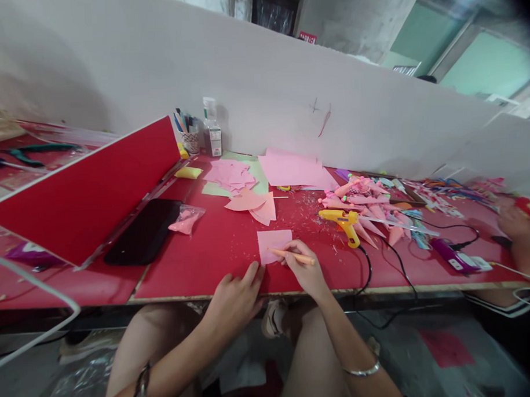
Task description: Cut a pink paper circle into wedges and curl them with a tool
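Observation:
A small pink paper square (270, 242) lies on the red tabletop near its front edge. Between the fingers of my right hand (306, 272) is a peach-coloured pen (299, 256), its tip on or just above the paper. My left hand (237, 295) rests at the table edge with its fingers loosely stretched out and nothing in them. One fingertip of it is by the paper's lower left corner; whether it touches the paper I cannot tell. Farther back, cut peach paper pieces (251, 203) lie beside a pile of pink paper pieces (230, 174).
To the right are a yellow glue gun (341, 220) with its cable and a heap of pink paper cones (369, 198). On the left, a black phone (143, 231) lies by a standing red board (99, 192). Another person's hand (513, 221) is at far right.

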{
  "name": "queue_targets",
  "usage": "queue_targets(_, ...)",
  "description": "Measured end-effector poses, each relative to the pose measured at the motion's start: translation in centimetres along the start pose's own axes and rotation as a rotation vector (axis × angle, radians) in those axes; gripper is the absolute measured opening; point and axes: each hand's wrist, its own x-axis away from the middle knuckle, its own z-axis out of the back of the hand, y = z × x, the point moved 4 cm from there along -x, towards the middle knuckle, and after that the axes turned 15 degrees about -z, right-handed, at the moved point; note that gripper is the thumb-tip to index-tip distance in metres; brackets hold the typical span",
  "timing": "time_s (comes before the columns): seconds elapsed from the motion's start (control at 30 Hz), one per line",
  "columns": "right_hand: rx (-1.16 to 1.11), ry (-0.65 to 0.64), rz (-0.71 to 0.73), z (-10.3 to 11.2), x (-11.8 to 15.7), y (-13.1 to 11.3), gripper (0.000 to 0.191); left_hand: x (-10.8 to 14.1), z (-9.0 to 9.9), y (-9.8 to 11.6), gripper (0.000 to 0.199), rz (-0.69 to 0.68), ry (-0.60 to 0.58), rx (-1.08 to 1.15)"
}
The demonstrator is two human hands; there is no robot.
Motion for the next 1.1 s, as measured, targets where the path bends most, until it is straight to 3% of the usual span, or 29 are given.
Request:
queue_targets(0.27,0.077,0.058,-0.010,-0.2,-0.1,0.2,0.012,-0.2,0.7,-0.3,0.051,0.026,0.025,0.018)
queue_targets(0.77,0.074,-0.048,0.003,-0.6,0.3,-0.4,0.013,-0.4,0.8,-0.5,0.052,0.049,-0.007,0.037)
queue_targets(1.1,0.031,0.026,-0.040,1.1,-0.9,0.4,0.014,-0.5,0.9,-0.4,0.047,0.033,-0.013,0.044)
